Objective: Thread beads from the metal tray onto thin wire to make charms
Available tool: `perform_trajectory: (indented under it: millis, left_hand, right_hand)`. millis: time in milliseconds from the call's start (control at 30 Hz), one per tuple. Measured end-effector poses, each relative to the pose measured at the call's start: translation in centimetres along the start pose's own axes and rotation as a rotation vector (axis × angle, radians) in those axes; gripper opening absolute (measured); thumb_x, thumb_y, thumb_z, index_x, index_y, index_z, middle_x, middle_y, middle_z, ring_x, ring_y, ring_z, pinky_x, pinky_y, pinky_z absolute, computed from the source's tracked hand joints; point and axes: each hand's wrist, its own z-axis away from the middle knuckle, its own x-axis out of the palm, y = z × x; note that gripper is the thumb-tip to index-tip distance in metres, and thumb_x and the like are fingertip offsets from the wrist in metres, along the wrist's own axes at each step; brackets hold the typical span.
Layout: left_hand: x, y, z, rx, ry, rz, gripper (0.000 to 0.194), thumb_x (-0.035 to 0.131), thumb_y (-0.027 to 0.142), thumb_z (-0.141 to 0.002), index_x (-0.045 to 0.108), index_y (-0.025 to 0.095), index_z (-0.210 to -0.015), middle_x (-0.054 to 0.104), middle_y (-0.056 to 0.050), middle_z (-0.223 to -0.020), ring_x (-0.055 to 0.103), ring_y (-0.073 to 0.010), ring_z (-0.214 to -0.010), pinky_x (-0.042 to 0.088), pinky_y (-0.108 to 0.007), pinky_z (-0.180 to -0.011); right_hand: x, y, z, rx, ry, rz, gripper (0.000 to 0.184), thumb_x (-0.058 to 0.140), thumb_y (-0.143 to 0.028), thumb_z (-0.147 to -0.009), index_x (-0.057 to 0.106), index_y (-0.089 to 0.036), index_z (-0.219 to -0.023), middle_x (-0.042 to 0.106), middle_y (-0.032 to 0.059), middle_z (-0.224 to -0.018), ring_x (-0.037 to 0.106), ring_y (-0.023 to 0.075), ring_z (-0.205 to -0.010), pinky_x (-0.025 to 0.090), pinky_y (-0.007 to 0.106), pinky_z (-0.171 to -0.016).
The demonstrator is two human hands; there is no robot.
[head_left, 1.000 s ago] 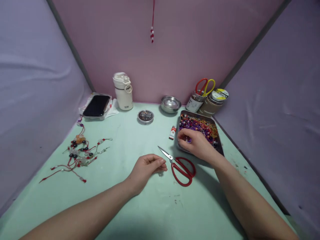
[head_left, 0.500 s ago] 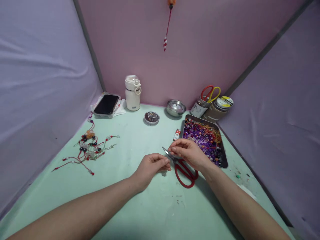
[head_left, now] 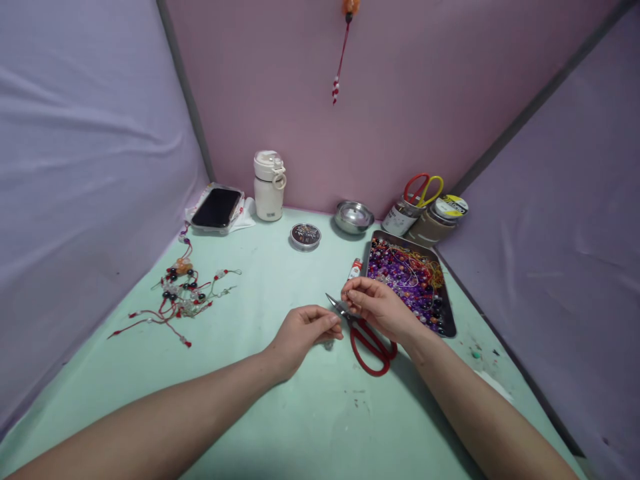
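Head view: left hand (head_left: 304,337), right hand (head_left: 383,308) pinched (grip contents unclear); red-handled metal scissors (head_left: 373,344) near both, presumably for reach.

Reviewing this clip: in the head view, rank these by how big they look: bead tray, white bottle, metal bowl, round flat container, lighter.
1. Bead tray
2. White bottle
3. Metal bowl
4. Round flat container
5. Lighter, its near end hidden

The light was soft and dim. A dark shadow (head_left: 431,415) lay on the bench (head_left: 295,427) at five o'clock, beside the right arm (head_left: 467,399). The bowl (head_left: 353,219) toward two o'clock shone. Beads (head_left: 400,275) looked fuzzy, and the corners looked stretched.
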Motion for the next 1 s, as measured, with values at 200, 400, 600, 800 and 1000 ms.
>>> perform_trajectory:
  millis: [200, 400, 600, 800, 1000]
  left_hand:
    - [0.12, 0.06, 0.03, -0.002, 0.012, 0.004, 0.026, 0.075, 0.036, -0.068, 0.068, 0.012, -0.073, 0.068, -0.006, -0.07, 0.063, -0.0155, -0.07, 0.05, -0.034, -0.079]
    - [0.09, 0.05, 0.01, -0.019, 0.015, -0.008, 0.025, 0.074, 0.035, -0.069, 0.067, 0.012, -0.073, 0.068, -0.006, -0.071, 0.063, -0.0151, -0.07, 0.05, -0.033, -0.078]
    - [0.02, 0.01, -0.12, -0.037, 0.022, -0.012, 0.024, 0.074, 0.034, -0.07, 0.067, 0.011, -0.074, 0.068, -0.006, -0.071, 0.063, -0.015, -0.07, 0.05, -0.032, -0.078]
    - [0.06, -0.04, -0.15, -0.043, 0.031, -0.019, 0.025, 0.074, 0.034, -0.07, 0.067, 0.011, -0.074, 0.068, -0.006, -0.071, 0.063, -0.0151, -0.07, 0.05, -0.032, -0.077]
    - [0.11, -0.03, -0.16, -0.046, 0.038, -0.016, 0.025, 0.075, 0.034, -0.069, 0.067, 0.011, -0.073, 0.068, -0.006, -0.07, 0.063, -0.015, -0.07, 0.05, -0.032, -0.077]
  right_hand:
    - [-0.03, 0.05, 0.04, 0.016, -0.009, 0.023, 0.016, 0.072, -0.03, -0.074, 0.064, -0.018, -0.081, 0.061, -0.0013, -0.074, 0.052, 0.0079, -0.064, 0.04, 0.023, -0.062]
    - [-0.18, 0.01, 0.09, 0.024, -0.004, 0.047, 0.018, 0.074, -0.031, -0.072, 0.066, -0.018, -0.082, 0.062, -0.0004, -0.075, 0.054, 0.0092, -0.066, 0.042, 0.024, -0.063]
    - [-0.21, 0.12, 0.09, 0.018, -0.012, 0.033, 0.015, 0.074, -0.029, -0.072, 0.068, -0.018, -0.081, 0.063, -0.0003, -0.075, 0.056, 0.0092, -0.068, 0.042, 0.025, -0.066]
    - [-0.2, 0.17, 0.07, 0.014, -0.018, 0.047, 0.011, 0.073, -0.027, -0.074, 0.068, -0.02, -0.081, 0.064, -0.0002, -0.075, 0.056, 0.0094, -0.068, 0.042, 0.026, -0.066]
    - [-0.25, 0.26, 0.02, 0.002, -0.012, 0.076, 0.012, 0.073, -0.027, -0.074, 0.068, -0.019, -0.081, 0.064, 0.0003, -0.075, 0.056, 0.01, -0.069, 0.041, 0.026, -0.066]
